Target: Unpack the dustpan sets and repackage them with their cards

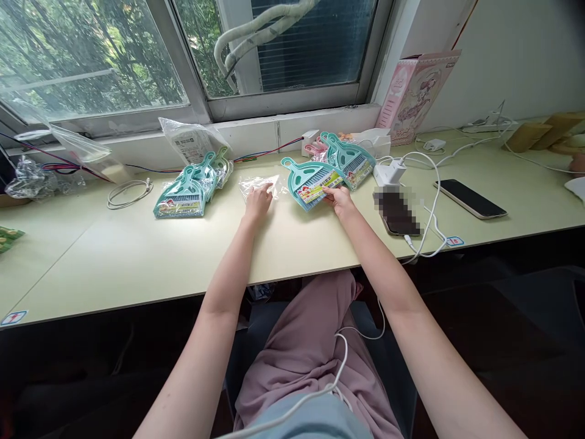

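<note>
- One teal dustpan set (312, 184), with brush and yellow label, is held above the table (210, 250) by the right hand (340, 199), its fingers closed narrowly on the lower right edge.
- Clear bag (275, 181): touched by the left hand (259, 202); whether film is pinched between its fingers cannot be told.
- Handling, as judged: set light, pan stiff, bristles yielding; film limp, slippery, easily creased. Pan best gripped at the rim or the looped handle; bag best taken by its mouth edge.
- Further teal sets (358, 166) are seen just beyond; wrapped sets (181, 194) are stacked to the left.
- Hidden: right thumb's opposing fingers, mostly behind the pan. Bag opening not made out; label print too small to be read.
</note>
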A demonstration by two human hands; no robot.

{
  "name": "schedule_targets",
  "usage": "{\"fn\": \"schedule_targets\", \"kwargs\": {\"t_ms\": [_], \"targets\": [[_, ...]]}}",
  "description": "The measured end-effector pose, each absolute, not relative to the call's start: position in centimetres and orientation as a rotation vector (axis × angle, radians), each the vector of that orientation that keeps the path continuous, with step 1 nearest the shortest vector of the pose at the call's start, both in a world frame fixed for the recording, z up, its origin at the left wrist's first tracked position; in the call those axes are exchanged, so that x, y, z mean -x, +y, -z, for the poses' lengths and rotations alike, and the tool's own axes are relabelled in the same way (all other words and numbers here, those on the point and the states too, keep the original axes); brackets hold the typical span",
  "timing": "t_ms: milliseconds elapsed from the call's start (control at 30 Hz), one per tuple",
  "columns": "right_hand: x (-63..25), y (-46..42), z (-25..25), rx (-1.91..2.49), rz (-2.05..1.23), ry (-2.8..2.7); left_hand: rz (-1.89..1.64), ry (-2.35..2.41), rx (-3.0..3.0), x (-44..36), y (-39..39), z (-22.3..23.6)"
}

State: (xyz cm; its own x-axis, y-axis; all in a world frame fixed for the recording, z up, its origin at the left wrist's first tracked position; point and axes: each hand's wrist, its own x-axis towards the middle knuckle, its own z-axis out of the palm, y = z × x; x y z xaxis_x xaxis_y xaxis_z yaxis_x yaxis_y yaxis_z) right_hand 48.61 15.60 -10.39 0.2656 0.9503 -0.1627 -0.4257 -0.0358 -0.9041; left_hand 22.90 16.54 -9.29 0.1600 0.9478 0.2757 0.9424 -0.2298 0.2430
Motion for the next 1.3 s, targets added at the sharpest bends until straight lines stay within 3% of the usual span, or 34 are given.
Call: {"fn": "schedule_targets", "kwargs": {"t_ms": [400, 567, 667, 967, 1100, 1300], "targets": [[-48.7, 15.3, 10.1, 1.088, -1.215, -0.609, -0.794, 1.965, -2.307, -24.3, 15.6, 9.3], [-48.7, 15.5, 10.2, 1.095, -1.206, -0.612, -0.492, 1.493, -2.418, -24.6, 15.9, 9.4], [-48.6, 15.5, 10.3, 1.095, -1.206, -0.618, -0.494, 1.288, -2.51, -24.8, 15.8, 9.2], [-48.8, 15.8, 10.5, 1.113, -1.195, -0.661, -0.595, 1.991, -2.461, -23.3, 15.7, 8.5], [-48.8, 15.8, 10.6, 1.125, -1.198, -0.676, -0.628, 1.869, -2.576, -24.3, 15.1, 8.9], [-48.8, 15.8, 10.5, 1.124, -1.191, -0.655, -0.305, 1.59, -2.703, -26.1, 14.2, 8.8]]}}
